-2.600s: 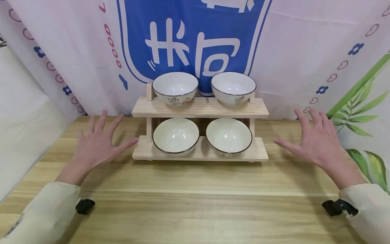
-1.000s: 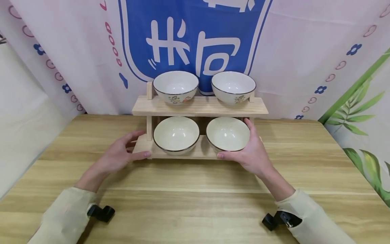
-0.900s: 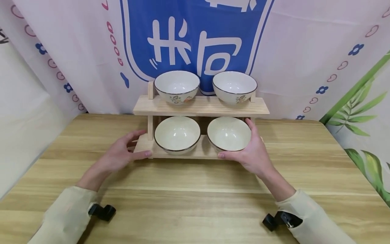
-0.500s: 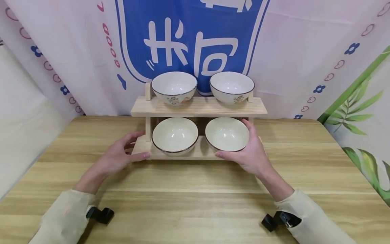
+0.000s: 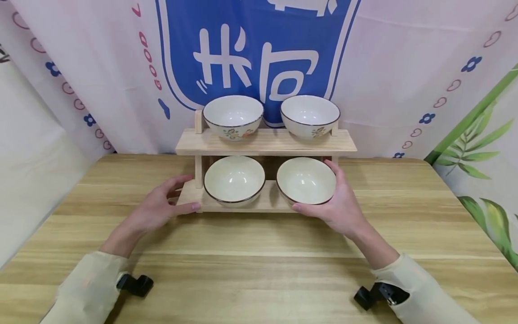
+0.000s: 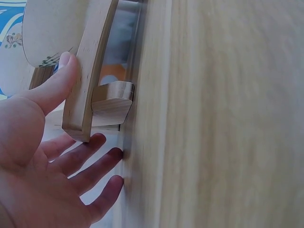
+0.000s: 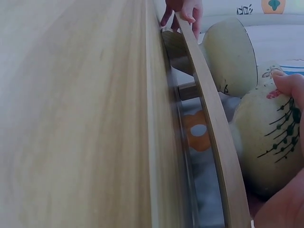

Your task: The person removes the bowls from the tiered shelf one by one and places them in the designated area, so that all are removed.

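A two-tier wooden rack [image 5: 267,143] stands at the table's back with bowls on both tiers. My right hand [image 5: 344,204] grips the lower right bowl [image 5: 306,181], thumb in front and fingers round its right side; the right wrist view shows this bowl [image 7: 268,137] with a dark leaf pattern, tilted over the shelf board [image 7: 218,137]. My left hand [image 5: 158,207] holds the left end of the lower shelf, thumb on top. In the left wrist view that hand [image 6: 57,161] has its thumb on the board [image 6: 90,71] and its fingers beneath and beyond. Beside it sits the lower left bowl [image 5: 234,180].
On the upper tier are two white bowls, one on the left [image 5: 233,118] and one on the right [image 5: 310,117]. A printed curtain [image 5: 384,90] hangs directly behind the rack. The wooden table [image 5: 259,279] extends in front of it.
Both hands have come in from the sides to the rack and the lower right bowl. Since half a second ago, that bowl has shifted slightly right with my right hand; my left hand has stayed put.
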{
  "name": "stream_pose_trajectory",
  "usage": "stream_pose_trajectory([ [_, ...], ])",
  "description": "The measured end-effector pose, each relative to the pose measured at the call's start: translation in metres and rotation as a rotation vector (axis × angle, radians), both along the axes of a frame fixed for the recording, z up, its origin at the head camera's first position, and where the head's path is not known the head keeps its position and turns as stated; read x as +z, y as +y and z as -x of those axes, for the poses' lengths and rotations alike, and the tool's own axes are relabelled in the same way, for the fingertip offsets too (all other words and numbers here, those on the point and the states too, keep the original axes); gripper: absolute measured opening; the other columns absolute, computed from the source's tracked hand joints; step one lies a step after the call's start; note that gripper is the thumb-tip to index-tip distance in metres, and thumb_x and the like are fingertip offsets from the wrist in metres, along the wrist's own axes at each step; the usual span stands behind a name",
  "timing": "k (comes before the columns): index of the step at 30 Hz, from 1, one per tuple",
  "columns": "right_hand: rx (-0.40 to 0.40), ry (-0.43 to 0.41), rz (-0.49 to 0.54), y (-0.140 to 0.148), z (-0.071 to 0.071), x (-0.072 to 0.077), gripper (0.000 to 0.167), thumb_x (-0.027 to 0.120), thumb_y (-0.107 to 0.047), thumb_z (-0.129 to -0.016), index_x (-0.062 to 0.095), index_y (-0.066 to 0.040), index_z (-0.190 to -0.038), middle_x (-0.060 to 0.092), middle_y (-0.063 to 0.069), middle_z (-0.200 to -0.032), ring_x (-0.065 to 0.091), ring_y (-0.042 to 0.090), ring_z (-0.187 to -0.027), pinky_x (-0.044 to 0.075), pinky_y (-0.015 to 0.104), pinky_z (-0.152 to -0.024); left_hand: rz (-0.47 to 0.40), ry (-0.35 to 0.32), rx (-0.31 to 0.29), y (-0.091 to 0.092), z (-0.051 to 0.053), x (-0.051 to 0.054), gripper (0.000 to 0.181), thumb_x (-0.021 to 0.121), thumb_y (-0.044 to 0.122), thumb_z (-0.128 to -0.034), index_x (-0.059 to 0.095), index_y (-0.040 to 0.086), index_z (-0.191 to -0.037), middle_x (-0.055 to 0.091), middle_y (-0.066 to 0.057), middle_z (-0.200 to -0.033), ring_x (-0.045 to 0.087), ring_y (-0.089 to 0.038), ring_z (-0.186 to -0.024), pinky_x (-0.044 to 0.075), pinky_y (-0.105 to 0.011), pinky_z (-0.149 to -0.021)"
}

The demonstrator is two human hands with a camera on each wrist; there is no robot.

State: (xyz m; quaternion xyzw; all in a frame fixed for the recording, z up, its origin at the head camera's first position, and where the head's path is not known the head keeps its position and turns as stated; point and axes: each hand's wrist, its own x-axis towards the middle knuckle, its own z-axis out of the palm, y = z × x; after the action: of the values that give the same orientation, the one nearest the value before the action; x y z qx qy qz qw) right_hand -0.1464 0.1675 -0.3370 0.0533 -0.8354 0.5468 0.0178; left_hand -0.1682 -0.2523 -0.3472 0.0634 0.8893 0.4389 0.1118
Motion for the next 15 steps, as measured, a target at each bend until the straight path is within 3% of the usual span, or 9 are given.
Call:
stream_pose_trajectory([
  [12, 0.078, 0.016, 0.031, 0.015, -0.002, -0.001, 0.129, 0.1, -0.019, -0.075, 0.015, -0.014, -0.171, 0.04, 0.014, -0.165, 0.052, 0.035, -0.144, 0.043, 0.053, -0.12, -0.004, 0.009, -0.002, 0.0, 0.002, -0.002, 0.096, 0.083, 0.038, -0.0961, 0.029, 0.006, -0.168, 0.044, -0.027, -0.163, 0.046, -0.047, -0.146, 0.046, -0.058, -0.113],
  [15, 0.092, 0.017, 0.028, 0.018, -0.003, 0.001, 0.127, 0.099, -0.019, -0.076, 0.016, -0.017, -0.171, 0.04, 0.014, -0.165, 0.053, 0.034, -0.143, 0.048, 0.039, -0.115, -0.006, 0.009, 0.0, -0.001, 0.001, -0.002, 0.095, 0.083, 0.038, -0.0959, 0.03, 0.006, -0.168, 0.044, -0.027, -0.163, 0.046, -0.047, -0.146, 0.046, -0.056, -0.112],
])
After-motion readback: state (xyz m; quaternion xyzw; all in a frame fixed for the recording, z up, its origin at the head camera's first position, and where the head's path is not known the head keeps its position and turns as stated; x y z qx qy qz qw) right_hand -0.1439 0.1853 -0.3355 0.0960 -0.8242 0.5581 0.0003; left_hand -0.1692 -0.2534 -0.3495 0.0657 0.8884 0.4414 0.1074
